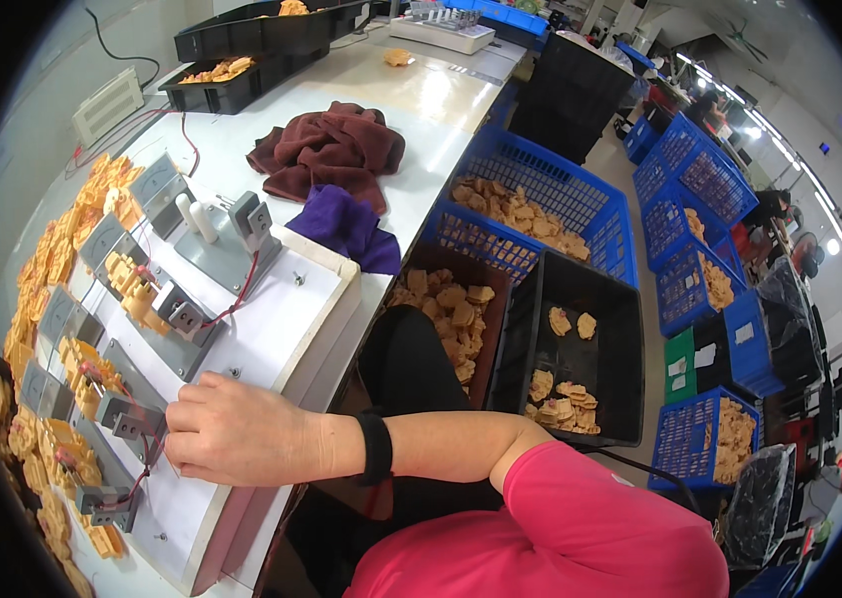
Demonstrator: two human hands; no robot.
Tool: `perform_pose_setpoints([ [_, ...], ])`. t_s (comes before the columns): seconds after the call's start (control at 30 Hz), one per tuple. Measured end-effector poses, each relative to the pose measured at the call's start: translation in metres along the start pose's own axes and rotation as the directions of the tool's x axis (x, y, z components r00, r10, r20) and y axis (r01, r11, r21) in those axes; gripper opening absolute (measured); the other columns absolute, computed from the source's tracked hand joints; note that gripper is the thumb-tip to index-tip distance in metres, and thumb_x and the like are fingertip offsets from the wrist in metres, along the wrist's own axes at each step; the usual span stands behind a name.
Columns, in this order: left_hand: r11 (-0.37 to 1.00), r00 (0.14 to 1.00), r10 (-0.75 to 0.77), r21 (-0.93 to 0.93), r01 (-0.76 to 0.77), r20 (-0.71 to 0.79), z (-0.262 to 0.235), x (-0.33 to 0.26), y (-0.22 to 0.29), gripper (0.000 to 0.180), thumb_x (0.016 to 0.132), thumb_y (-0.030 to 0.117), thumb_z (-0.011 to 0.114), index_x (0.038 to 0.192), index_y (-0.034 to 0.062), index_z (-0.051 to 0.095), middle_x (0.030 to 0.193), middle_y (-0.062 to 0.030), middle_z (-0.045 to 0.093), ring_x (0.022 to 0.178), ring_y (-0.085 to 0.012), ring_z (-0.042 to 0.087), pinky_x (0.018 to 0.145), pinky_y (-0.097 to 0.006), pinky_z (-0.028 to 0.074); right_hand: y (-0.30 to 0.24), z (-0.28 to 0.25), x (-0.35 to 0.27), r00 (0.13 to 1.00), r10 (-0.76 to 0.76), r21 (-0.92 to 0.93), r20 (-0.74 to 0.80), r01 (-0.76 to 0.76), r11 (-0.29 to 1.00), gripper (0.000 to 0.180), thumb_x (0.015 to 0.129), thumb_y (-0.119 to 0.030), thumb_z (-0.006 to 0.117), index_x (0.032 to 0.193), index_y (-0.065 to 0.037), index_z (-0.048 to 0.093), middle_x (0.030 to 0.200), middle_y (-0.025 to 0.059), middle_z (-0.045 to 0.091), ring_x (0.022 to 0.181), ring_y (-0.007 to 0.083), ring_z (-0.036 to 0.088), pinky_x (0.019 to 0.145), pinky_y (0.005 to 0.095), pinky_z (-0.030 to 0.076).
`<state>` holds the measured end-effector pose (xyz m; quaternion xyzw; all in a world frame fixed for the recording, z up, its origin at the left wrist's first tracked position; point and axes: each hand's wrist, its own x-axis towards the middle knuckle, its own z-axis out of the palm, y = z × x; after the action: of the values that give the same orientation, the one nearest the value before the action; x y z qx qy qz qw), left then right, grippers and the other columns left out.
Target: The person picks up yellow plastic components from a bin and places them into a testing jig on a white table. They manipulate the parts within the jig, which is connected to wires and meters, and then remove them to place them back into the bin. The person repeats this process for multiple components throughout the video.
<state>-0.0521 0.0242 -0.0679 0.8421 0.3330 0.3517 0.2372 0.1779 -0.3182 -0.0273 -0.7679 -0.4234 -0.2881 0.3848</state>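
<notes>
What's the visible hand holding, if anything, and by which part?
Can't tell: the right hand is curled beside a grey fixture block, its grip hidden from view; no held thing shows.

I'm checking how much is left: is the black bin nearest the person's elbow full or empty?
Neither: the black bin holds some tan pieces, with bare bottom showing between them.

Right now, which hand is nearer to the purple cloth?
Right, by what shows: the right hand is apart from the purple cloth, below and left of it in the picture. The left hand isn't visible.
</notes>
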Motion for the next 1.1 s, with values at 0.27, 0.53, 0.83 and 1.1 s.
perform_pose_setpoints([
  [0.27,1.000,1.000,-0.021,-0.016,0.021,0.007,-0.001,-0.001,0.005,0.039,0.101,0.020,0.057,0.133,-0.0009,0.057,0.126,-0.0200,0.063,0.113,-0.0281,0.060,0.098,-0.037,0.048,-0.002,-0.002,0.001,1.000,0.011,-0.013,0.004,-0.011,1.000,0.014,0.084,-0.020,0.069,0.078,-0.011,0.060,0.081,0.0020,0.052,0.084,0.0197,0.054,0.079,0.0330,0.044],
  [0.53,1.000,1.000,-0.017,-0.001,0.018,0.008,-0.002,0.000,0.002,0.039,0.101,0.021,0.057,0.133,-0.0003,0.057,0.125,-0.0195,0.063,0.113,-0.0284,0.060,0.098,-0.037,0.048,-0.002,-0.002,0.000,1.000,0.019,-0.013,0.008,-0.019,1.000,0.015,0.085,-0.021,0.069,0.078,-0.012,0.060,0.082,0.0019,0.053,0.085,0.0196,0.054,0.079,0.0330,0.044],
  [0.83,1.000,1.000,0.016,0.011,-0.016,-0.005,-0.002,-0.001,0.001,0.038,0.100,0.021,0.058,0.131,-0.0014,0.059,0.122,-0.0204,0.065,0.110,-0.0281,0.061,0.096,-0.037,0.048,-0.001,-0.001,0.001,1.000,0.007,-0.016,-0.024,-0.008,1.000,0.015,0.083,-0.020,0.069,0.077,-0.011,0.059,0.081,0.0025,0.053,0.083,0.0208,0.055,0.076,0.0341,0.045],
  [1.1,0.994,0.996,-0.083,-0.064,0.085,0.036,0.009,0.004,-0.025,0.037,0.102,0.007,0.052,0.137,-0.0037,0.050,0.133,-0.0157,0.057,0.120,-0.0224,0.055,0.104,-0.032,0.045,0.004,-0.012,0.006,0.990,0.030,-0.021,0.137,-0.028,0.999,0.011,0.080,-0.016,0.070,0.078,-0.010,0.061,0.080,0.0039,0.057,0.080,0.0249,0.060,0.074,0.0380,0.047],
])
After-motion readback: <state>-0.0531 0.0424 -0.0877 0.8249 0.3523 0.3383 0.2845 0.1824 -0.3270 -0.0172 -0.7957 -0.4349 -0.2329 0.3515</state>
